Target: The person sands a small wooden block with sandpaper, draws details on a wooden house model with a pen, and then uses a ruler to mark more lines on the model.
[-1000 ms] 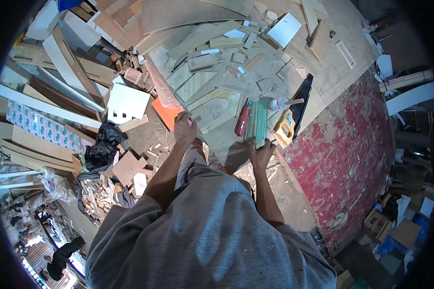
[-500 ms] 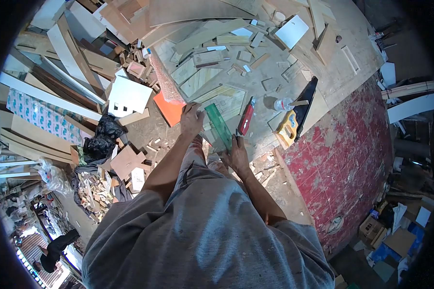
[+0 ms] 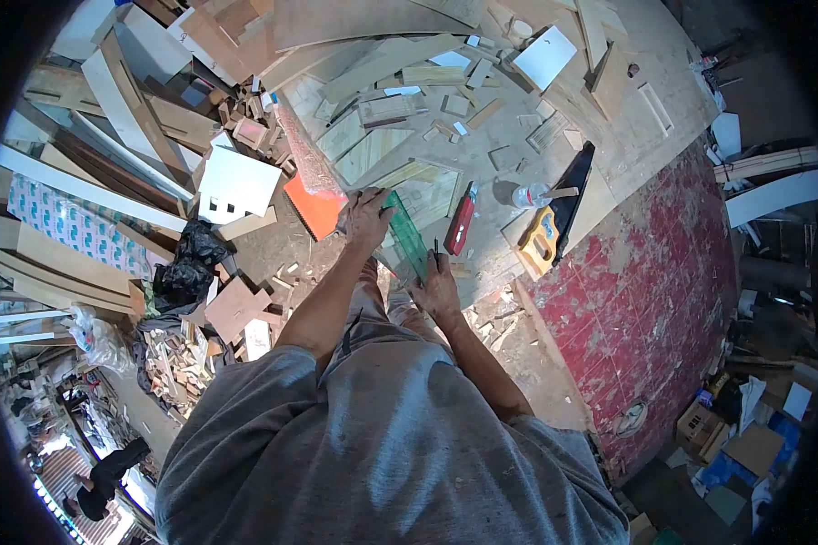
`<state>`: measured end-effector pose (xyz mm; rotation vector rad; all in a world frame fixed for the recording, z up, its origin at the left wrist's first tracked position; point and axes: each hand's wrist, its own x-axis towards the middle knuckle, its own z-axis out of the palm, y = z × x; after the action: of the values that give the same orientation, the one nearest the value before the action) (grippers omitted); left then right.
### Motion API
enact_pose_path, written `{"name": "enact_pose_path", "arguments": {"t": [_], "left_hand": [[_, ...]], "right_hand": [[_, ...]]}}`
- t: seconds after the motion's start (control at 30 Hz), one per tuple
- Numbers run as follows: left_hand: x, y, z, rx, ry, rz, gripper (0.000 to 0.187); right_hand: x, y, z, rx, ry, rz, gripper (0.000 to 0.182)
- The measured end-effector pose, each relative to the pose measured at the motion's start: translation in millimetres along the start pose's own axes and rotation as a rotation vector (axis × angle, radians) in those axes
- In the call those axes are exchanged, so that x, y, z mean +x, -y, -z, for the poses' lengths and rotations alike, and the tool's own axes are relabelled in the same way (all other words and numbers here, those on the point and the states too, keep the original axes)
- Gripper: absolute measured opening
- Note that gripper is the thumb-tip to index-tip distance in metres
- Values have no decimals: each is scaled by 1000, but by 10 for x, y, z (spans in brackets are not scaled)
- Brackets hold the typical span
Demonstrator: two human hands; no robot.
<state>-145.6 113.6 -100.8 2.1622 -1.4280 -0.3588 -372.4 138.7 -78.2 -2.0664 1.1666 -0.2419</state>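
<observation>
A see-through green ruler (image 3: 409, 234) lies slantwise near the table's front edge, over pale wood. My left hand (image 3: 367, 220) is closed at its far left end, with the thumb on the ruler. At the near end, my right hand (image 3: 439, 292) grips a thin dark pen (image 3: 436, 245) that points up between the fingers, right by the ruler's edge. Just right of the ruler lies a red tool (image 3: 461, 219), perhaps a utility knife. A handsaw with a yellow handle (image 3: 538, 241) and a clear plastic bottle (image 3: 529, 195) are farther right.
Wood offcuts (image 3: 377, 150) cover the worktable (image 3: 491, 250). An orange notebook (image 3: 311, 207) sits left of my left hand, by bubble wrap (image 3: 304, 150). A worn red panel (image 3: 650, 309) spans the right side. Boards and scraps crowd the left, where another person (image 3: 104, 481) is farther off.
My left hand has shifted slightly right onto the ruler's end, its thumb now over it. My right hand has drawn slightly left along the ruler, the pen now more upright.
</observation>
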Motion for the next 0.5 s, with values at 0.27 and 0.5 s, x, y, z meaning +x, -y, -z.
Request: {"name": "enact_pose_path", "arguments": {"t": [0.27, 0.5], "left_hand": [[8, -27, 1, 6, 2, 7, 48], [38, -39, -24, 5, 2, 43, 48]], "right_hand": [[23, 15, 82, -12, 6, -2, 78], [39, -16, 26, -19, -7, 10, 76]]}}
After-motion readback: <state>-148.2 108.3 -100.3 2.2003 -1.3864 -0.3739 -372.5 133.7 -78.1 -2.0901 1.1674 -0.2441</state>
